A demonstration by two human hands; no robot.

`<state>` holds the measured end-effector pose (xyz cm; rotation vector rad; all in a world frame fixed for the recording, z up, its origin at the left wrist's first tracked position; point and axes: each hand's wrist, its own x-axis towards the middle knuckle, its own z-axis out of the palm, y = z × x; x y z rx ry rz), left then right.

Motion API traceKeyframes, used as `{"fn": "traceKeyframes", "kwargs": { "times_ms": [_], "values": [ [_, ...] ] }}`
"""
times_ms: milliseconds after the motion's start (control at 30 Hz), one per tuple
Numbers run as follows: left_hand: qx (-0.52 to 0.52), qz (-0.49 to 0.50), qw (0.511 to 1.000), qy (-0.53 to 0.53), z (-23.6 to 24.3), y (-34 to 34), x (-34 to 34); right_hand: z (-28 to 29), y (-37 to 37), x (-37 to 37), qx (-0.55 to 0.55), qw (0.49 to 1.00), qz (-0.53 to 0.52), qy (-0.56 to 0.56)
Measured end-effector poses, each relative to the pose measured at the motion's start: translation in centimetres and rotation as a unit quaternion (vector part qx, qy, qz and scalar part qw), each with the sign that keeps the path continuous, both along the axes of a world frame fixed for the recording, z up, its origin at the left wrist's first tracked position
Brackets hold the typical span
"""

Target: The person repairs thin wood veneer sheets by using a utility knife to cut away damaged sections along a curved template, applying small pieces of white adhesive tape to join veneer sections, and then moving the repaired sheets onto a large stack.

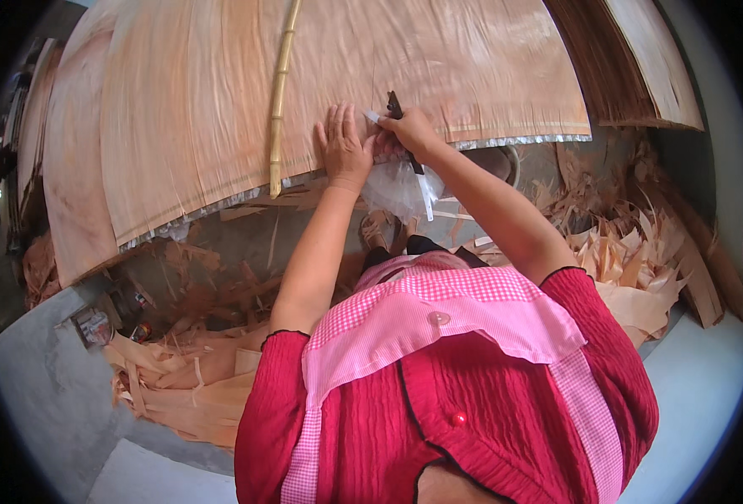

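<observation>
A broad stack of thin wood veneer sheets spreads out in front of me, its near edge ragged and lined with shiny plastic. My left hand lies flat on the veneer near that edge, fingers stretched out. Just beside it, my right hand is closed around a black-handled knife, whose silvery blade points back toward me. A small whitish strip shows at the right fingertips; its kind is unclear. Clear plastic film hangs below the edge between my hands.
A jointed bamboo stick lies lengthwise across the veneer, left of my hands. More veneer is stacked at the far right. Veneer scraps heap on the floor at right, with another pile at lower left.
</observation>
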<state>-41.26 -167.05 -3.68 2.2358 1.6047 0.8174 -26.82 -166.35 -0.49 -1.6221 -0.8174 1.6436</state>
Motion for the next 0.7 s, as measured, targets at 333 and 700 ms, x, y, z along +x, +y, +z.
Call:
{"fn": "traceKeyframes", "kwargs": {
  "times_ms": [333, 700],
  "values": [
    [-0.009, -0.043, 0.990, 0.133, 0.9, 0.2, -0.2, -4.1, 0.9, 0.2, 0.050, 0.990, 0.005, -0.132],
    [0.031, -0.025, 0.987, 0.158, 0.4, 0.0, -0.2, -0.2, 0.7, -1.1, -0.016, 0.996, -0.029, -0.081]
  ]
}}
